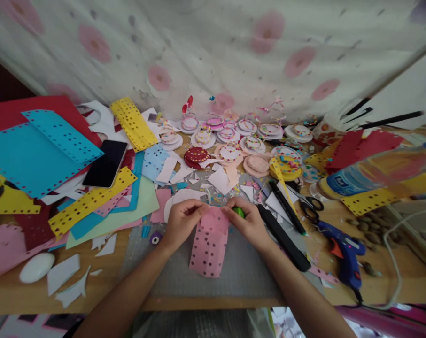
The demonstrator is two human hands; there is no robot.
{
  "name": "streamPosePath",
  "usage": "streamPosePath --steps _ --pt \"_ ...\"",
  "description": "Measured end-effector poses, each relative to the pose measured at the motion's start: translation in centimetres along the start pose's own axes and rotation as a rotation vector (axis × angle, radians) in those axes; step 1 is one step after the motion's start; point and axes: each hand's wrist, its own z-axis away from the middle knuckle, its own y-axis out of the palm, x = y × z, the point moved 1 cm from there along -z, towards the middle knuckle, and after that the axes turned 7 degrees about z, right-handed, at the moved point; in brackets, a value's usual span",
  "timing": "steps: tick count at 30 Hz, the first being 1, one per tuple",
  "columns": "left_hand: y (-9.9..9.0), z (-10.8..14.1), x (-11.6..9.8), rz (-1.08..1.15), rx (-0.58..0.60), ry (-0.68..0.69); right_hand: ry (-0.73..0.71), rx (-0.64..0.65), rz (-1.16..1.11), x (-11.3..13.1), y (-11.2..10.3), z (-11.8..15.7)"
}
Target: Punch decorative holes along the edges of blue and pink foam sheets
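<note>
A strip of pink paper (210, 249) with rows of flower-shaped punched holes hangs down over a grey cutting mat (170, 279). Its top edge is pinched at the left corner by my left hand (184, 220), thumb against fingers. At the right corner my right hand (246, 223) grips the same paper. The upper part of the strip looks folded over. Just by my right fingers shows a small bright green object (238, 211); whether it is held or lies behind them, I cannot tell. A small purple craft punch (156, 238) lies left of my left hand.
Several decorated paper hats (230, 153) crowd the back. Punched paper sheets (29, 150) and a phone (105, 163) lie left. On the right are a black cutter (283, 239), scissors (310, 206), a blue glue gun (348, 256) with cord, and a leaning bottle (371, 173).
</note>
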Motion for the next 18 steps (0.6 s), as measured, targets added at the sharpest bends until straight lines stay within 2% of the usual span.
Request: streamPosePath --steps 7,11,13,16,18 --pt "-0.06 0.02 0.14 0.012 -0.005 0.003 -0.026 0.079 0.068 -0.29 0.36 0.16" --pt "0.17 -0.04 -0.36 0.033 0.097 -0.037 -0.066 0.036 0.107 -0.32 0.37 0.31" --pt "0.2 0.01 -0.49 0.007 0.128 -0.054 -0.066 0.058 0.093 -0.24 0.42 0.3" --pt "0.17 0.09 -0.36 -0.002 0.088 -0.06 -0.082 0.113 0.079 -0.07 0.45 0.25" --pt "0.21 0.09 -0.08 0.071 0.053 -0.093 -0.084 0.108 0.066 0.01 0.37 0.22"
